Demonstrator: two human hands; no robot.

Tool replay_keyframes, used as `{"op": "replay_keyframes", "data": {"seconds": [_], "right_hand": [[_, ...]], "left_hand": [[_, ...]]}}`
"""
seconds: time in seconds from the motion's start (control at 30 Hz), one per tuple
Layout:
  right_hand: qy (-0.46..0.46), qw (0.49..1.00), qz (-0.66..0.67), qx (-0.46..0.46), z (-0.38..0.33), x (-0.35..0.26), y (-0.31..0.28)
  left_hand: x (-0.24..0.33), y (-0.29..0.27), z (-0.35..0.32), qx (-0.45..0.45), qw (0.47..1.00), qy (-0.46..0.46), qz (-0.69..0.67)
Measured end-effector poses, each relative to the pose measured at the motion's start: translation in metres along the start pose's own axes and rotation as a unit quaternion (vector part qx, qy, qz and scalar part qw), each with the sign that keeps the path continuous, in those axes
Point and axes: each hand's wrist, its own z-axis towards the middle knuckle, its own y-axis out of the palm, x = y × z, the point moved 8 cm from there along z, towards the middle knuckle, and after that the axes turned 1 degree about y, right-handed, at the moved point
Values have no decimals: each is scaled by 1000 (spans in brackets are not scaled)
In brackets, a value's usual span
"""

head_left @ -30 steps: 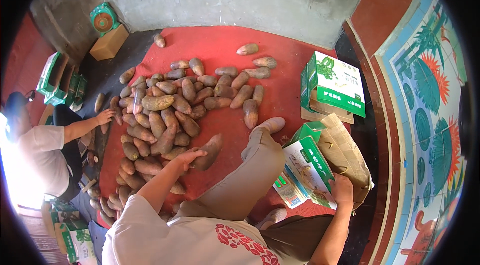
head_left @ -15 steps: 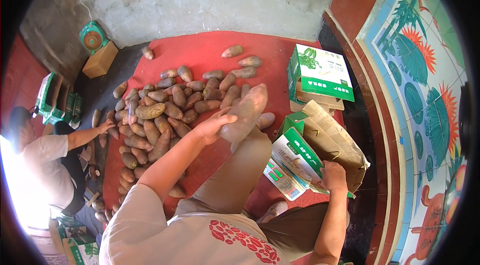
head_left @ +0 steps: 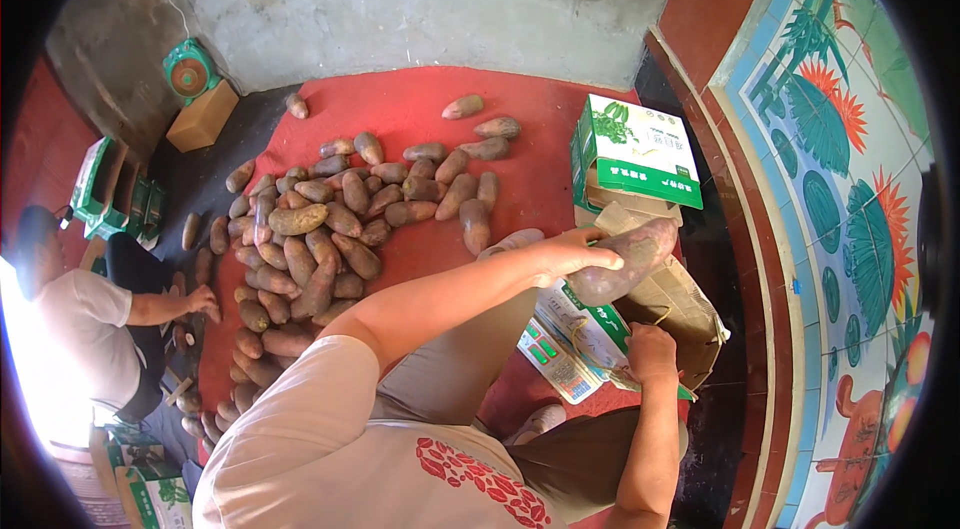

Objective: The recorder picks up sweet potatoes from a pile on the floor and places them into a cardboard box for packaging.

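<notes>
My left hand [head_left: 565, 257] is closed round one end of a large, elongated reddish-brown root vegetable [head_left: 625, 262]. It holds the vegetable over an open green-and-white cardboard carton [head_left: 708, 304], covering part of the opening. The carton tilts beside my leg, its brown inner side showing. My right hand [head_left: 652, 354] is closed on the carton's near edge. To the left, a large heap of similar root vegetables [head_left: 300, 219] lies on a red mat [head_left: 400, 99].
Another green-and-white carton [head_left: 640, 154] stands beyond the open one. A tiled mural wall [head_left: 820, 209] rises at right. On the left a co-worker [head_left: 90, 329] sits by the heap, near stacked cartons [head_left: 115, 194]. A green fan [head_left: 190, 72] stands on a brown box [head_left: 203, 119] behind.
My left hand has carried the root vegetable rightward from beside the heap to over the open carton. My right hand keeps its grip. The co-worker's hand has drawn back from the heap.
</notes>
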Motion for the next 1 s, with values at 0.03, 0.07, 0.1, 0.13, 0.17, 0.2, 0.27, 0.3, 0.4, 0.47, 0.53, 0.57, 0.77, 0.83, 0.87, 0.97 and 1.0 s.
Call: {"op": "replay_keyframes", "data": {"seconds": [0.03,0.07,0.1,0.13,0.17,0.2,0.27,0.3,0.4,0.47,0.53,0.57,0.77,0.83,0.87,0.97,1.0], "right_hand": [[0,1000,1,8,1,1,-2],[-2,1000,0,9,2,0,-2],[1,1000,1,-2,1,0,-2],[4,1000,2,-13,1,-1,-1],[2,1000,1,-13,2,-1,2],[-9,1000,-7,12,2,-4,1],[-23,999,-15,38,4,-6,-1],[-2,1000,-8,12,5,-3,-1],[19,1000,-2,-8,6,1,2],[20,1000,-2,-3,6,1,1],[8,1000,-6,-2,7,-3,1],[7,1000,-6,-2,7,-4,2],[-6,999,-19,32,5,-5,-3],[-13,999,-24,36,5,-7,-4],[-14,999,-24,36,5,-8,-5],[-18,999,-26,40,5,-10,-7],[-10,999,-26,38,5,-8,-6]], "left_hand": [[-1,4,5,3,1000,0,15],[-2,7,10,7,1000,0,30],[-1,10,15,14,998,10,66],[-1,12,18,15,998,10,65],[-2,11,21,27,996,7,88],[-1,12,23,39,993,3,110],[-4,13,31,43,993,7,112],[-3,16,31,36,992,4,121],[5,22,28,27,990,5,140],[5,22,30,23,988,10,150],[1,18,36,35,985,6,166],[0,17,40,37,986,6,165],[2,24,49,36,983,8,181],[0,23,53,38,976,15,214],[-1,23,56,39,976,15,214],[1,26,58,27,965,19,260],[9,33,53,10,956,14,293]]}}
